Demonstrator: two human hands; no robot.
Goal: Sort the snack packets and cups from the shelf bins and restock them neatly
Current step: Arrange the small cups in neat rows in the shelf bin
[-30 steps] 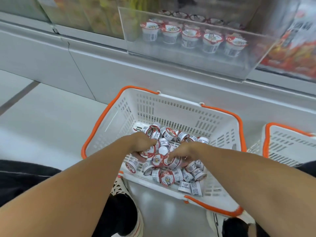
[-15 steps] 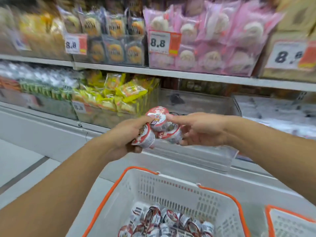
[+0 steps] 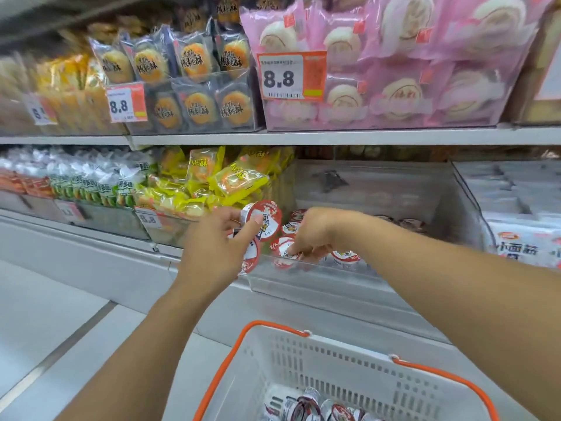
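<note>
My left hand (image 3: 217, 247) grips two small red-and-white lidded cups (image 3: 266, 219), one above the other, at the left front corner of a clear plastic shelf bin (image 3: 334, 284). My right hand (image 3: 315, 233) reaches over the bin's front wall and holds another cup (image 3: 283, 249) low inside it. More cups (image 3: 346, 257) stand in the bin beside that hand. Below, a white basket with orange rim (image 3: 273, 326) holds several loose cups (image 3: 306, 405).
Yellow snack packets (image 3: 224, 180) fill the bin to the left, green-and-white packets (image 3: 100, 183) further left. White packs (image 3: 525, 247) sit in the right bin. The upper shelf carries dark pastry packets (image 3: 194, 80) and pink bun packets (image 3: 394, 71) with 8.8 price tags (image 3: 291, 75).
Both hands rose from the basket with cups and moved forward to the clear bin. My right hand has dipped into the bin with a cup.
</note>
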